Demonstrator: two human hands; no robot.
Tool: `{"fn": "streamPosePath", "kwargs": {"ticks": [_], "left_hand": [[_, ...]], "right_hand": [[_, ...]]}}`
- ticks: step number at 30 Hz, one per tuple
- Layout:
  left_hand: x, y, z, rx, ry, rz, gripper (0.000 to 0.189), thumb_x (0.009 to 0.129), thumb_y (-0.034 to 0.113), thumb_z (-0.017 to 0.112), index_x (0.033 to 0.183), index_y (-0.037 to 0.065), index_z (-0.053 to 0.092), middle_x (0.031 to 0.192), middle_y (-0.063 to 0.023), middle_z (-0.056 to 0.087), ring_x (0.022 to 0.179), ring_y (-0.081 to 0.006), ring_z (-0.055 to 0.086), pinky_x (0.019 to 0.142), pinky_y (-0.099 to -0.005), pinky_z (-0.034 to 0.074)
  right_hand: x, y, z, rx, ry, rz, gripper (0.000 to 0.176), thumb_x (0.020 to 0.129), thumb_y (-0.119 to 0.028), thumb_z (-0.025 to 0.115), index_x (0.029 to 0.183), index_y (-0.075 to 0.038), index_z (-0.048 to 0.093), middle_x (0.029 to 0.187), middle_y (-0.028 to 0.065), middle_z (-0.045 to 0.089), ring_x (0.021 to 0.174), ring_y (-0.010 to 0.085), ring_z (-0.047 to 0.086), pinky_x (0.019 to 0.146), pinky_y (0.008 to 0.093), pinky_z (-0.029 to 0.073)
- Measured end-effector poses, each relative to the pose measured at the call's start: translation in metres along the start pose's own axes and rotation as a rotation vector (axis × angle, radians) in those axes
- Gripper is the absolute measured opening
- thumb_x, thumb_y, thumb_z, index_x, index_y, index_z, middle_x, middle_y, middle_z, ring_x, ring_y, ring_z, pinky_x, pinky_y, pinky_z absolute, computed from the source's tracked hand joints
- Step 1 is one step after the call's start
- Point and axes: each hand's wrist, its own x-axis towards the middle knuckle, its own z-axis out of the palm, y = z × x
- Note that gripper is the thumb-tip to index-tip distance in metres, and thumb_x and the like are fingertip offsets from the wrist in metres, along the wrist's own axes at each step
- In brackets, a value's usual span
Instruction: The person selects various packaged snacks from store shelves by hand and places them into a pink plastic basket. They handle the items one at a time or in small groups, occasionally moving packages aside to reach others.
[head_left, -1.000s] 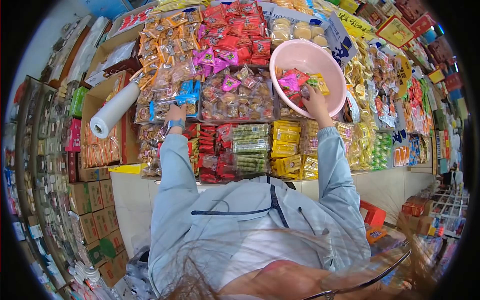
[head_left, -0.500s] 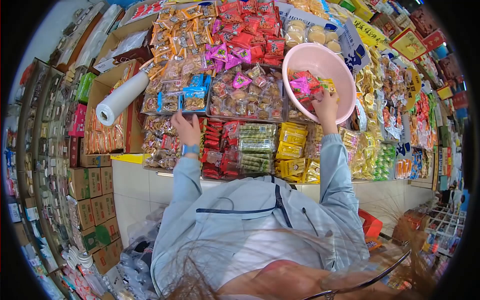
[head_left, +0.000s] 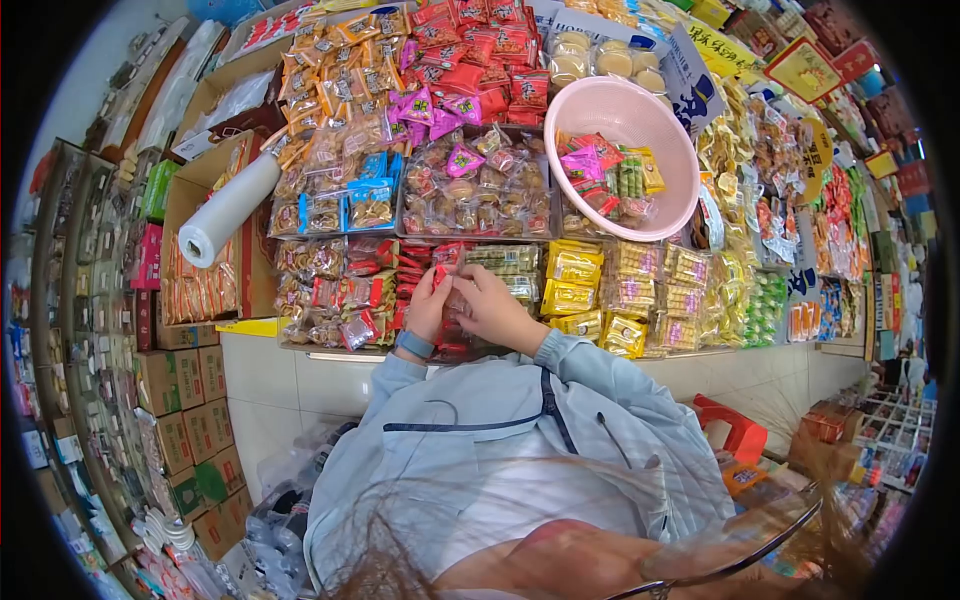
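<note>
Both hands meet over the front row of snack packets. My left hand (head_left: 428, 307), with a watch at its wrist, is closed on a small red packet (head_left: 440, 274). Beside it, my right hand (head_left: 490, 308) has its fingers pinched near the same packet; whether they grip it is hidden. Under and around the hands lie red packets (head_left: 415, 262) and green-striped packets (head_left: 505, 258). A pink basket (head_left: 680, 130) holding mixed packets, among them a purple one (head_left: 582, 162) and green ones (head_left: 630, 178), rests behind and to the right.
A white plastic roll (head_left: 232, 210) leans at the left by an open carton (head_left: 255, 265). Yellow packets (head_left: 573, 277) lie right of the hands. Stacked cartons (head_left: 185, 385) stand on the floor at left, and a red stool (head_left: 735, 425) at lower right.
My right hand has left the pink basket and moved left to join my left hand. My left hand has moved right and toward me, and now has a red packet in it.
</note>
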Motion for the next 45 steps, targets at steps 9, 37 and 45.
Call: {"fn": "streamPosePath", "kwargs": {"ticks": [9, 37, 45], "left_hand": [[-0.002, -0.011, -0.059, 1.661, 0.192, 0.318, 0.048, 0.082, 0.025, 0.069, 0.126, 0.012, 0.057, 0.108, -0.0062, 0.061, 0.098, -0.0303, 0.057, 0.085, -0.0441, 0.044], [-0.006, -0.009, -0.027, 1.805, 0.269, 0.360, 0.073, 0.081, 0.036, 0.070, 0.141, 0.006, 0.042, 0.129, -0.0138, 0.051, 0.116, -0.0300, 0.051, 0.094, -0.0485, 0.039], [-0.015, 0.038, 0.062, 1.130, 0.065, 0.603, 0.080, 0.075, 0.026, 0.076, 0.144, 0.006, 0.039, 0.133, -0.0189, 0.046, 0.123, -0.0375, 0.047, 0.097, -0.0454, 0.042]], "right_hand": [[0.023, 0.072, -0.109, -0.423, 0.685, 0.183, 0.027, 0.081, -0.005, 0.065, 0.107, -0.002, 0.062, 0.105, 0.0164, 0.062, 0.104, 0.0367, 0.057, 0.090, 0.0434, 0.045], [0.005, 0.099, -0.175, -0.226, 0.920, 0.380, 0.014, 0.089, 0.003, 0.054, 0.097, 0.002, 0.064, 0.087, 0.0118, 0.063, 0.072, 0.0233, 0.064, 0.068, 0.0341, 0.051], [-0.001, 0.040, -0.024, 0.335, 0.175, 0.256, 0.017, 0.088, 0.002, 0.060, 0.103, -0.001, 0.065, 0.094, 0.0064, 0.066, 0.084, 0.0143, 0.064, 0.076, 0.0275, 0.052]]}}
